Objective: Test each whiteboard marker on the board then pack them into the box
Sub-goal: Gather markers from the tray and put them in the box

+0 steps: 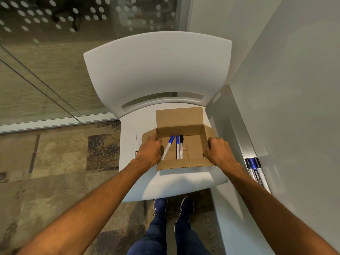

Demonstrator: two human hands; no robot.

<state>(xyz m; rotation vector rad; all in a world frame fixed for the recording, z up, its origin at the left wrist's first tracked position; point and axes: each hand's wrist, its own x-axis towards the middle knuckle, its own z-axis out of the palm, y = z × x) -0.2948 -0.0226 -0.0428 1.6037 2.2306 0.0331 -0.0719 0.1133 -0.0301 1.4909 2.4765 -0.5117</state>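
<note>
An open cardboard box (pixel 179 118) sits on the seat of a white chair (pixel 158 70). Three markers lie inside it: a blue-capped one (pixel 168 147) slanted at the left, another blue-capped one (pixel 177 147) and a black-capped one (pixel 181 147) side by side in the middle. My left hand (pixel 150 150) grips the box's left flap and wall. My right hand (pixel 219 150) grips the right flap and wall. Several more markers (pixel 256 171) lie on the whiteboard's tray at the right.
The whiteboard (pixel 294 89) runs along the right, with its metal tray (pixel 244 137) close beside the chair. A glass partition (pixel 55 52) stands at the left. Patterned carpet (pixel 64 162) covers the floor. My shoes (pixel 173 208) stand just under the chair's front edge.
</note>
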